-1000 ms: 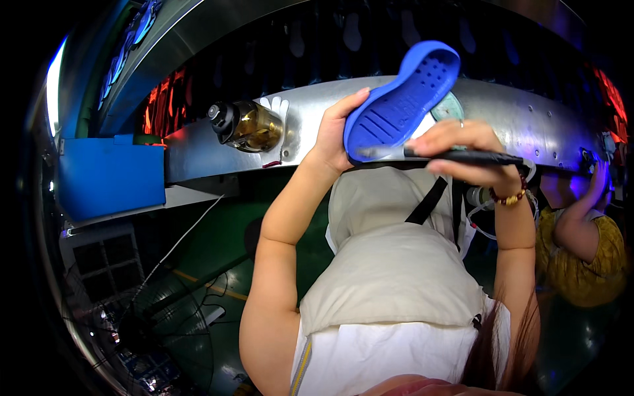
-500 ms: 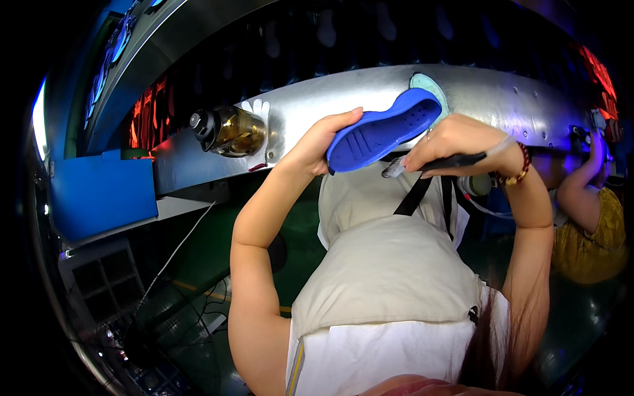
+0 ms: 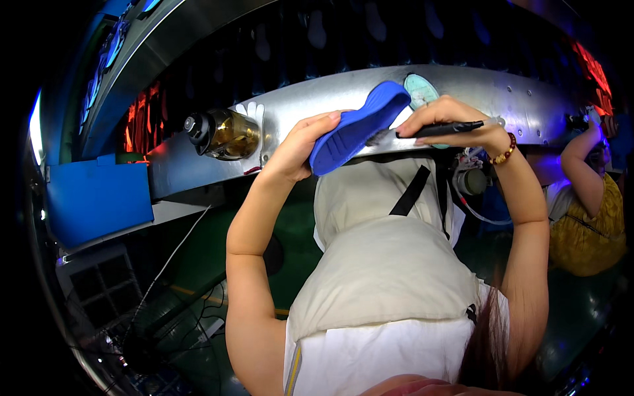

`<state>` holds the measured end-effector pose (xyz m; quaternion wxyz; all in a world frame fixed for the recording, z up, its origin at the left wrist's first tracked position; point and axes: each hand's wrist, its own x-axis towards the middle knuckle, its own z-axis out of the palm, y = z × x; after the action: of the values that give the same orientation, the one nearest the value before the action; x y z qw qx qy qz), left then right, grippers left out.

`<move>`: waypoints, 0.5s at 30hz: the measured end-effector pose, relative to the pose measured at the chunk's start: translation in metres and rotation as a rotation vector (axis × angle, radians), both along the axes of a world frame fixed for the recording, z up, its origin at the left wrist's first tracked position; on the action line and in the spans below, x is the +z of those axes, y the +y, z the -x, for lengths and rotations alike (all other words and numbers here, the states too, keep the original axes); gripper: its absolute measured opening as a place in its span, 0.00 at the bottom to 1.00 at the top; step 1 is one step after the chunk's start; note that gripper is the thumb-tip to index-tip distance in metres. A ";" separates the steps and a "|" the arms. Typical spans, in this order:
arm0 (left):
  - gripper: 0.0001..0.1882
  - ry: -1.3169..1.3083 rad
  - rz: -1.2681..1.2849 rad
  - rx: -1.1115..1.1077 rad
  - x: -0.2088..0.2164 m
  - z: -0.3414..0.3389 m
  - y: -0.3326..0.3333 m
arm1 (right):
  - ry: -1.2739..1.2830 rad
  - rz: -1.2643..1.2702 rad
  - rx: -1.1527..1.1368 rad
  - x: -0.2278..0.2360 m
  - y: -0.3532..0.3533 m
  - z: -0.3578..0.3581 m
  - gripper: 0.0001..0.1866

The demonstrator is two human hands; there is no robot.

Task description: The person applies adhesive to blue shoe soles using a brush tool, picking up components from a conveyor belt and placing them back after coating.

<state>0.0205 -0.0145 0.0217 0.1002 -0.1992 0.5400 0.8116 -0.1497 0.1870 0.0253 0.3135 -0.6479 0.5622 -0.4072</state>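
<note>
My left hand (image 3: 302,146) grips a blue moulded shoe sole (image 3: 360,129) with raised side walls by one end, thumb on top. The sole is held up tilted over the near edge of the metal bench, its hollow inside turned partly to the right. My right hand (image 3: 456,122) is closed around a brush (image 3: 439,129) with a black handle and a clear tube at its rear. The bristles are at the near side wall of the sole; whether they touch it I cannot tell. Behind my right hand, a pale green sole-shaped piece (image 3: 420,91) lies on the bench.
Left on the metal bench (image 3: 300,99) stands a brown see-through bottle (image 3: 231,137) with a black lid, beside a white glove (image 3: 254,119). A blue panel (image 3: 99,198) is further left. Dark sole shapes line the back. Another person (image 3: 584,218) works at the far right.
The blue sole has shifted slightly left and turned more onto its side. My right hand has swung the brush from below the sole to its near wall, with the handle lying flatter.
</note>
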 end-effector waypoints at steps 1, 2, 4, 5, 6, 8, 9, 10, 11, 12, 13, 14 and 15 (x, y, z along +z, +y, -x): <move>0.23 -0.004 -0.011 0.004 -0.004 -0.002 -0.001 | -0.037 -0.015 -0.014 0.000 0.001 -0.002 0.11; 0.23 0.002 -0.042 0.033 -0.005 -0.001 -0.002 | 0.001 -0.178 -0.071 0.005 0.006 -0.003 0.10; 0.22 -0.007 -0.105 0.098 -0.008 -0.004 -0.003 | -0.071 -0.307 -0.120 0.024 0.003 -0.015 0.11; 0.22 0.005 -0.142 0.092 -0.009 -0.001 -0.002 | -0.132 -0.254 -0.166 0.024 0.000 -0.020 0.11; 0.22 0.013 -0.178 0.116 -0.008 0.002 0.004 | -0.187 -0.201 -0.206 0.025 -0.006 -0.025 0.11; 0.22 0.030 -0.250 0.148 -0.004 0.012 0.018 | -0.173 -0.066 -0.320 0.018 -0.021 -0.037 0.10; 0.21 0.056 -0.141 0.115 -0.009 0.014 0.018 | -0.214 -0.090 -0.391 0.017 -0.030 -0.040 0.09; 0.20 0.116 -0.064 0.111 -0.011 0.017 0.022 | -0.255 -0.114 -0.462 0.016 -0.037 -0.042 0.08; 0.21 0.112 -0.043 0.121 -0.013 0.018 0.023 | -0.385 -0.109 -0.496 0.012 -0.042 -0.041 0.10; 0.21 0.106 -0.025 0.134 -0.017 0.019 0.023 | -0.416 -0.103 -0.517 0.012 -0.045 -0.042 0.11; 0.22 0.115 -0.026 0.129 -0.020 0.020 0.024 | -0.436 -0.112 -0.538 0.011 -0.048 -0.041 0.12; 0.22 0.123 -0.026 0.123 -0.022 0.020 0.024 | -0.456 -0.120 -0.558 0.009 -0.051 -0.040 0.13; 0.22 0.132 -0.026 0.118 -0.023 0.021 0.025 | -0.443 -0.120 -0.562 0.007 -0.053 -0.039 0.14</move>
<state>-0.0007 0.0100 -0.0014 0.0191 -0.1751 0.5221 0.8345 -0.1111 0.1343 0.0322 0.3410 -0.3446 0.6596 -0.5744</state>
